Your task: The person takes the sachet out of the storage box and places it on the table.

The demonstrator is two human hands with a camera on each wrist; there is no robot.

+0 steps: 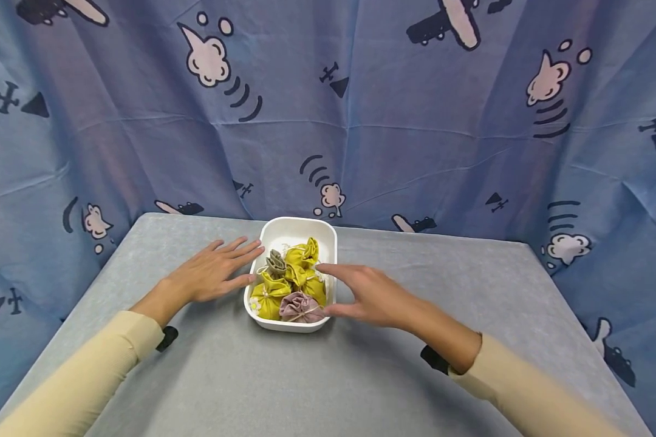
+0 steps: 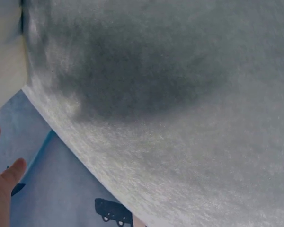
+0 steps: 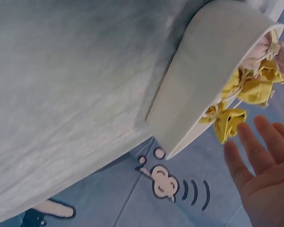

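A white plastic bin (image 1: 292,326) holds several small drawstring pouches. Some are yellow, like the yellow pouch (image 1: 269,298) with a white flower; a pinkish-mauve pouch (image 1: 299,307) lies at the near side and a grey-green pouch (image 1: 276,262) further back. My left hand (image 1: 212,271) is spread palm down at the bin's left side, its fingertips close to the rim; whether they touch is unclear. Over the right rim reaches my right hand (image 1: 374,294), thumb and fingers apart, near the pouches. In the right wrist view its fingers (image 3: 253,146) are extended beside a yellow pouch (image 3: 229,124), gripping nothing.
The bin stands toward the back of a grey cloth-covered table (image 1: 284,382). Behind the table's far edge hangs a blue patterned curtain (image 1: 415,170). Dark bands with small devices show at both wrists.
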